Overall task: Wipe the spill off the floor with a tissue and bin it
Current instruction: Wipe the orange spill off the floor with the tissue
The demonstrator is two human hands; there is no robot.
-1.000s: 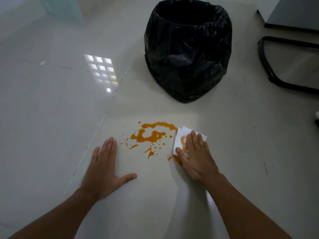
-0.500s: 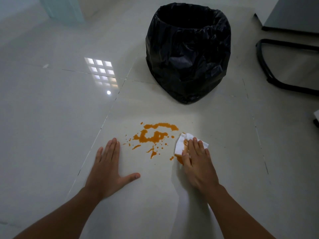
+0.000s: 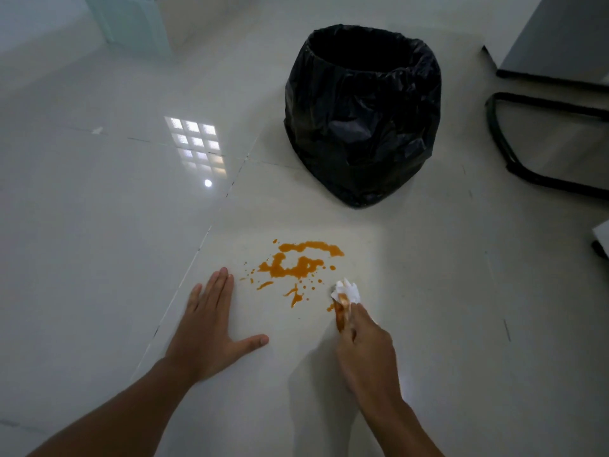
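Observation:
An orange spill (image 3: 296, 266) lies in blotches and small drops on the pale tiled floor (image 3: 99, 245). My right hand (image 3: 365, 347) is just right of the spill, fingers closed around a crumpled white tissue (image 3: 347, 291) that carries an orange stain on its lower part. My left hand (image 3: 211, 328) rests flat on the floor left of the spill, fingers spread, holding nothing. A bin lined with a black bag (image 3: 362, 117) stands open beyond the spill.
A black metal chair base (image 3: 507, 159) curves across the floor at the right. A grey cabinet (image 3: 560, 41) stands in the far right corner. A window reflection (image 3: 197, 146) shines on the tiles to the left.
My right hand, which pressed the tissue flat on the floor, has bunched it up in its fingers and tilted onto its side. The left hand stays planted.

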